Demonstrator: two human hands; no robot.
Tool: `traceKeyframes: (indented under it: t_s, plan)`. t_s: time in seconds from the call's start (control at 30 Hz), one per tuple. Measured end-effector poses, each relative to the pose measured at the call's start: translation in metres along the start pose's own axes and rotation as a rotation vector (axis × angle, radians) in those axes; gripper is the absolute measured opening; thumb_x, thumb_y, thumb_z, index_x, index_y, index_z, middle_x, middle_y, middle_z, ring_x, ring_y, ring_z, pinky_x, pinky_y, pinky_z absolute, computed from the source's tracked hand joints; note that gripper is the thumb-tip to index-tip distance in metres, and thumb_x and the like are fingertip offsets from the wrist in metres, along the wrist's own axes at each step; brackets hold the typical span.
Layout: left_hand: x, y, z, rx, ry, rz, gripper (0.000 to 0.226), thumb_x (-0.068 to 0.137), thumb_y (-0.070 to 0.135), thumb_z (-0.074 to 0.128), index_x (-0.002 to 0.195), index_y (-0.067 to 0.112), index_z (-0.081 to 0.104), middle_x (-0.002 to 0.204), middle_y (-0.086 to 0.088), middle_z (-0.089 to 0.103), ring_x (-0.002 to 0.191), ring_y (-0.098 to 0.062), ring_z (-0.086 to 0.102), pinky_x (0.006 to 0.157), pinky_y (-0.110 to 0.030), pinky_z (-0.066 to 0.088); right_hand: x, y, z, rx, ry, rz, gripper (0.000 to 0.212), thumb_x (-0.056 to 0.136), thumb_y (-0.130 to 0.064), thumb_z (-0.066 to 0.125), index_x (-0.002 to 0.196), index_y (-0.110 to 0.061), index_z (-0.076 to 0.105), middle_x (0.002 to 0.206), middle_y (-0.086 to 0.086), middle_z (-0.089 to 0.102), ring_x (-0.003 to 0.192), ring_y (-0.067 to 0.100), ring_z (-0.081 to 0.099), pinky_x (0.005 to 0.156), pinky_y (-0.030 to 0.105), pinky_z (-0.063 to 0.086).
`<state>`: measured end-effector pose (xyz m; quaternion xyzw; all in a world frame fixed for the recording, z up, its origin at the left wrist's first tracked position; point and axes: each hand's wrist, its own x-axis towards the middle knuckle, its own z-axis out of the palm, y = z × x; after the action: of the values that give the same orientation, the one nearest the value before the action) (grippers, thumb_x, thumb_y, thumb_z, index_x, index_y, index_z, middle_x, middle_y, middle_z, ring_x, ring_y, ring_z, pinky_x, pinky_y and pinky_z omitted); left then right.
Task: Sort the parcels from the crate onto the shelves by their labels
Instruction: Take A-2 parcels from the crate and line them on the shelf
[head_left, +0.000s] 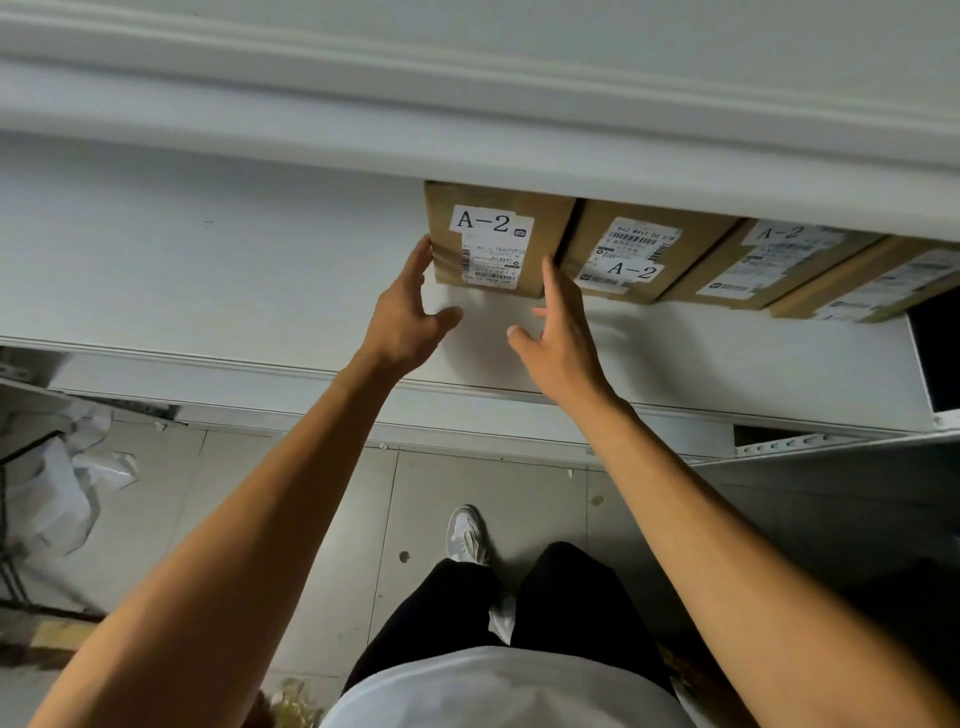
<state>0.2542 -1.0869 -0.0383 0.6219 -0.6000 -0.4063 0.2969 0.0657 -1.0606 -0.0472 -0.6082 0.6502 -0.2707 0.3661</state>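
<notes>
A brown cardboard parcel (491, 239) with a white "A-2" label lies flat on the white shelf (208, 270), leftmost in a row of parcels. My left hand (410, 317) touches its left edge with straight fingertips, thumb spread below. My right hand (558, 327) has its fingers extended along the parcel's right edge, in the gap beside the second A-2 parcel (636, 254). Neither hand is curled round the box. A third parcel (769, 265) and a fourth (872, 291) continue the row to the right.
An upper shelf (467, 119) overhangs the parcels' far ends. The shelf's front lip (260, 384) runs below my hands. Crumpled white bags (67, 478) lie on the tiled floor at left. A dark opening (935, 353) sits at the shelf's right end.
</notes>
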Motion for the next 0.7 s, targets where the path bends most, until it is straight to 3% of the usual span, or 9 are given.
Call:
traceKeyframes:
  t_s: [0.1, 0.23, 0.3, 0.4, 0.57, 0.7]
  plan:
    - [0.0, 0.007, 0.0, 0.026, -0.024, 0.008, 0.086, 0.087, 0.009, 0.07, 0.156, 0.026, 0.022, 0.151, -0.001, 0.046, 0.128, -0.021, 0.047, 0.097, -0.029, 0.039, 0.001, -0.006, -0.004, 0.024, -0.028, 0.045, 0.085, 0.096, -0.013, 0.06, 0.16, -0.023, 0.006, 0.163, 0.003, 0.015, 0.129, 0.022, 0.052, 0.095, 0.024, 0.044]
    - [-0.007, 0.015, 0.0, 0.062, -0.032, -0.028, 0.085, 0.088, 0.01, 0.07, 0.156, 0.022, 0.022, 0.15, -0.006, 0.048, 0.131, -0.028, 0.048, 0.095, -0.023, 0.036, 0.002, -0.009, -0.015, -0.008, -0.061, 0.124, 0.085, 0.095, -0.02, 0.061, 0.16, -0.026, 0.006, 0.156, 0.007, 0.026, 0.11, 0.019, 0.06, 0.088, 0.025, 0.041]
    - [-0.016, 0.021, 0.001, 0.102, -0.028, -0.07, 0.081, 0.09, 0.011, 0.069, 0.156, 0.019, 0.022, 0.151, -0.008, 0.047, 0.133, -0.029, 0.047, 0.096, -0.025, 0.037, -0.005, -0.01, -0.022, -0.048, -0.088, 0.12, 0.083, 0.095, -0.023, 0.06, 0.16, -0.027, 0.009, 0.156, 0.007, 0.027, 0.11, 0.018, 0.06, 0.09, 0.025, 0.041]
    - [-0.035, 0.029, 0.007, 0.157, -0.069, -0.107, 0.078, 0.093, 0.015, 0.067, 0.157, 0.015, 0.022, 0.156, -0.009, 0.039, 0.142, -0.028, 0.039, 0.111, -0.033, 0.033, -0.023, -0.008, -0.033, -0.181, -0.14, 0.064, 0.077, 0.096, -0.024, 0.059, 0.159, -0.024, 0.016, 0.159, 0.007, 0.022, 0.128, 0.024, 0.052, 0.102, 0.034, 0.045]
    - [-0.086, 0.028, 0.007, 0.211, -0.156, -0.182, 0.077, 0.094, 0.023, 0.066, 0.157, 0.016, 0.023, 0.157, -0.011, 0.037, 0.142, -0.029, 0.039, 0.115, -0.038, 0.033, -0.058, -0.008, -0.045, -0.622, -0.287, -0.063, 0.062, 0.097, -0.027, 0.056, 0.153, -0.02, 0.029, 0.165, 0.01, -0.001, 0.143, 0.036, 0.023, 0.108, 0.044, 0.038]
    - [-0.14, 0.009, 0.009, 0.425, -0.079, -0.251, 0.07, 0.094, 0.03, 0.063, 0.154, 0.013, 0.031, 0.155, -0.014, 0.039, 0.139, -0.036, 0.039, 0.114, -0.043, 0.035, -0.083, -0.008, -0.039, -0.686, -0.244, -0.113, 0.056, 0.097, -0.026, 0.054, 0.149, -0.016, 0.038, 0.163, 0.013, 0.011, 0.148, 0.034, 0.01, 0.114, 0.048, 0.031]
